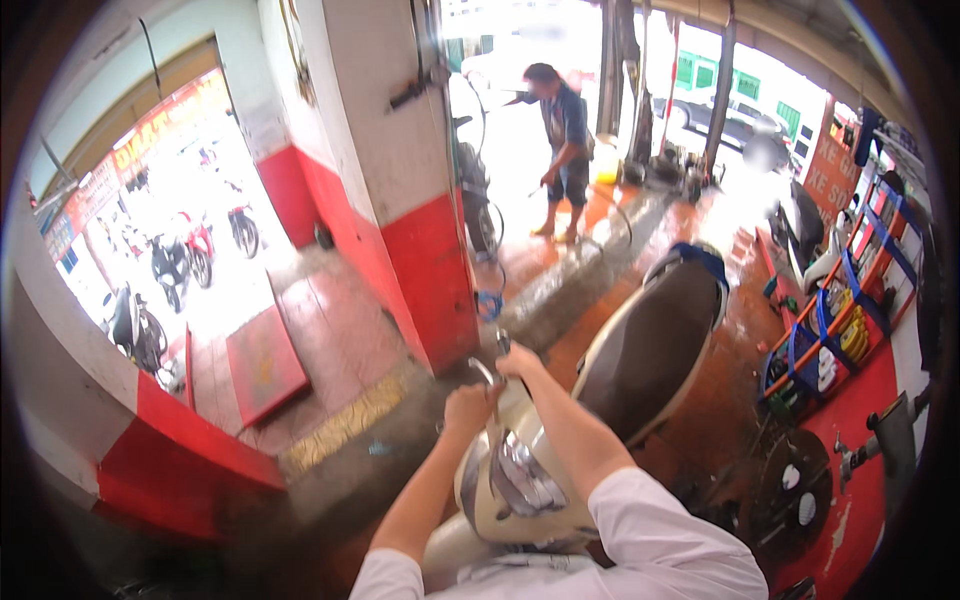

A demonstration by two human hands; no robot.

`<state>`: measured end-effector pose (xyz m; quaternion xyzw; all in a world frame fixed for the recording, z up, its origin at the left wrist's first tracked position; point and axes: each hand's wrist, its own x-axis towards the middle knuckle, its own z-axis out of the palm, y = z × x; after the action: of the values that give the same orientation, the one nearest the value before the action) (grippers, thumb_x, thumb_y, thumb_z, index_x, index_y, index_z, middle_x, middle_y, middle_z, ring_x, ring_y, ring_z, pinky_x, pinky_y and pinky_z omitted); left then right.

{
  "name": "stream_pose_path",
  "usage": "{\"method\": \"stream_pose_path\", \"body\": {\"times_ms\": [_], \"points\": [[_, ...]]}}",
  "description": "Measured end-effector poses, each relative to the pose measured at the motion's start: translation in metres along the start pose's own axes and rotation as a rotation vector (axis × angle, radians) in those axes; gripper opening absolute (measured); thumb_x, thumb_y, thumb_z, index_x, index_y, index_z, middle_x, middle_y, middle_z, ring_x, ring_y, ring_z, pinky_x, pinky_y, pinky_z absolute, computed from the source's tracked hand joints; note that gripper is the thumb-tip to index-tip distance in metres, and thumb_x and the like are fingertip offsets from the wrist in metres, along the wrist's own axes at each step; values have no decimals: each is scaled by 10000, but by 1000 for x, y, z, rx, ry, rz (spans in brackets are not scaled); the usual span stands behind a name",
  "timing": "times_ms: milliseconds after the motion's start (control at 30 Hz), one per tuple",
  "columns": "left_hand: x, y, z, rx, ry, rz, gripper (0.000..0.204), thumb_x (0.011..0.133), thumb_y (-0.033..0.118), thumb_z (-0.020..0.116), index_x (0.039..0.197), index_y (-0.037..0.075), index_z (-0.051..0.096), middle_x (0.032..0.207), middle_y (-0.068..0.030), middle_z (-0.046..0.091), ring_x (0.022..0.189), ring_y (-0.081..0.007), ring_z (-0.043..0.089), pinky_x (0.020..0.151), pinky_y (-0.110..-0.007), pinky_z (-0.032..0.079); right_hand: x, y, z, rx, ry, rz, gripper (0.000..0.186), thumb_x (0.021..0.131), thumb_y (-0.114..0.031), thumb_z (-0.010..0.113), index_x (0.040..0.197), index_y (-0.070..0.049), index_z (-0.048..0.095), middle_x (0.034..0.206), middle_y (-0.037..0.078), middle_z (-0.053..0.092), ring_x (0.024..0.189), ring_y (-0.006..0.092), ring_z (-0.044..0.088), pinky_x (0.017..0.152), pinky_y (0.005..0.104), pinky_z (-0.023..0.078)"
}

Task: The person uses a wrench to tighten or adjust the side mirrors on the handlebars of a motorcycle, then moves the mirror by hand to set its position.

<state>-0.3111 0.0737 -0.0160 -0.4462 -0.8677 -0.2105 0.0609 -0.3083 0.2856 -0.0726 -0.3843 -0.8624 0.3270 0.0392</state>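
Note:
A cream scooter (520,485) with a long dark brown seat (650,340) stands below me, angled toward the back right. My right hand (516,365) is wrapped round a dark handlebar grip (503,342) near the middle of the view. Lower and to the left, my left hand (468,405) is closed on the handlebar area beside a curved silver lever (483,368); the exact part under its fingers is hidden. Both my forearms come up from the lower edge over the scooter's body.
A red-and-white pillar (421,290) stands just ahead-left, beside a red ramp (262,360). A person (560,130) with a hose stands beyond, near another motorbike (478,210). An orange rack (845,300) with bottles lines the right wall. Parked motorbikes (198,250) show through the left doorway.

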Motion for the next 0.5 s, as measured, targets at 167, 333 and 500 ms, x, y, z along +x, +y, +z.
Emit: {"method": "stream_pose_path", "body": {"times_ms": [167, 333, 500], "points": [[5, -4, -27, -295, 29, -168, 592, 993, 520, 461, 790, 18, 703, 788, -262, 676, 758, -451, 674, 693, -545, 524, -5, -24, -21, -48, -91, -52, 462, 769, -339, 638, 1083, 0, 657, 987, 208, 694, 929, 309, 678, 797, 368, 522], [20, -71, -49, -1486, -37, -367, 318, 1054, 314, 451, 922, 73, 610, 643, -71, 597, 611, -300, 626, 628, -450, 509, -105, -126, -98, 461, -80, -383, 446, 977, -286, 532, 1334, -19, 551, 1219, 170, 647, 1152, 228, 610, 954, 325, 479], [-33, 9, -103, -2225, -33, -132, 196, 1083, 245, 406, 1120, 98, 530, 970, -86, 644, 947, -220, 640, 839, -401, 538, -266, -122, -118, 586, -246, -556, 497, 1031, -133, 497, 1496, -58, 337, 1156, 78, 597, 942, 115, 583, 813, 284, 493]]}}
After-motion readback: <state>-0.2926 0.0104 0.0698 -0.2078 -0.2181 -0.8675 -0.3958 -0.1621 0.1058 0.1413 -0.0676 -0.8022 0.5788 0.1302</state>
